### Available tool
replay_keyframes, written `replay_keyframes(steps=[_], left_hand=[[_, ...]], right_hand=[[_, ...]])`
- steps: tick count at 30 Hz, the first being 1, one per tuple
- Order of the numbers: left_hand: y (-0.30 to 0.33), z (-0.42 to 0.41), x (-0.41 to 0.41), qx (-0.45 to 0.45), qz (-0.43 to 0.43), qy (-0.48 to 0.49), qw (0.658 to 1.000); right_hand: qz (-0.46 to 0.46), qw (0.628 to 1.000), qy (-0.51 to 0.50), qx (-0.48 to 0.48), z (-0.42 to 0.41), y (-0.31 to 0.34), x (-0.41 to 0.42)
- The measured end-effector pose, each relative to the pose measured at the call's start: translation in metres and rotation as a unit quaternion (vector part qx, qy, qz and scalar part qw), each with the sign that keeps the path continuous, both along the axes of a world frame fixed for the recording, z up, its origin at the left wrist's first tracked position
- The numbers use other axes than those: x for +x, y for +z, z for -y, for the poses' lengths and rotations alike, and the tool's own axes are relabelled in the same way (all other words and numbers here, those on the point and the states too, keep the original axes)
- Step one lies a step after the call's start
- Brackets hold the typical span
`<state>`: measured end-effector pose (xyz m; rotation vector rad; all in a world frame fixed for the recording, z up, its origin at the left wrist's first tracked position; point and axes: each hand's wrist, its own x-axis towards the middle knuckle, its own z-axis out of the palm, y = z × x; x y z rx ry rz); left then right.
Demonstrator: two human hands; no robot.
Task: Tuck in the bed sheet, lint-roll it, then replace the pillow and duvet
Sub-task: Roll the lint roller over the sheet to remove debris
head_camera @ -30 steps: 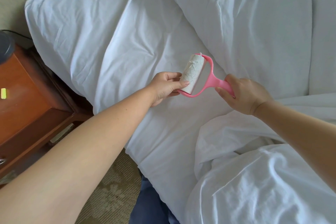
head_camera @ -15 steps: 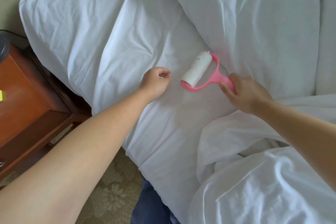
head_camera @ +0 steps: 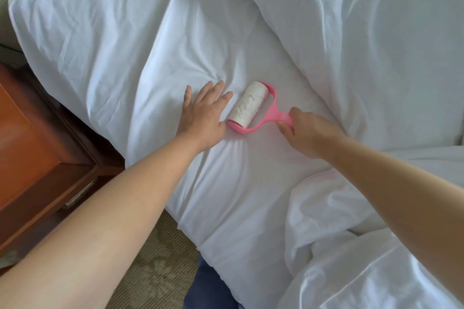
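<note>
Far left of the frame, my wooden nightstand sits tight against the side of the bed, reddish-brown, with patterned carpet showing below it at the bottom. Above that, filling the upper left, a white pillow lies rumpled at the head of the bed. Moving in toward the middle, my left hand is down flat on the bed sheet, fingers straight and spread, palm pressing the fabric, nothing gripped in it. Just to its right, almost touching my little-finger side, there's the lint roller (pink frame, white sticky roll with a few hairs and creases on it), its roll resting on the sheet and angled from lower left to upper right. The pink handle runs off to the right into my right hand, whose fingers are curled round it, thumb underneath, so that hand is clamped on the roller's handle. The two hands are apart, with the roll between them. At the bottom centre a bit of my blue trouser leg pokes in by the mattress edge. Over on the right, the white duvet is bunched along the upper right, and more of it lies heaped in folds at the lower right under my right forearm.
</note>
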<state>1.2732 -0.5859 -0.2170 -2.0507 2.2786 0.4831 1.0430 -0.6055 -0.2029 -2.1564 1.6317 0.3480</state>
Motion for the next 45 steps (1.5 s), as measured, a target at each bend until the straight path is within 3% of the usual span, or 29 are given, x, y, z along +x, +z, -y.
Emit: replay_keyframes(steps=[7,12,32,38,45], left_hand=[[0.007,-0.019,-0.011,0.034,0.092,-0.076,0.992],[0.015,-0.03,-0.025,0.067,0.131,-0.061,0.987],[0.003,-0.006,0.022,0.064,0.136,-0.023,0.988],[0.009,-0.017,0.018,0.073,0.15,-0.032,0.985],[0.021,-0.045,-0.01,0.079,0.168,-0.057,0.981]], right_hand=[[-0.042,0.999,0.012,0.009,-0.007,0.016,-0.026],[-0.103,0.995,0.011,-0.015,-0.029,0.033,-0.055],[-0.084,0.995,0.011,-0.047,0.016,0.022,0.034],[-0.087,0.996,-0.001,-0.036,0.0,0.028,0.013],[-0.151,0.988,-0.005,-0.014,-0.035,0.053,-0.054]])
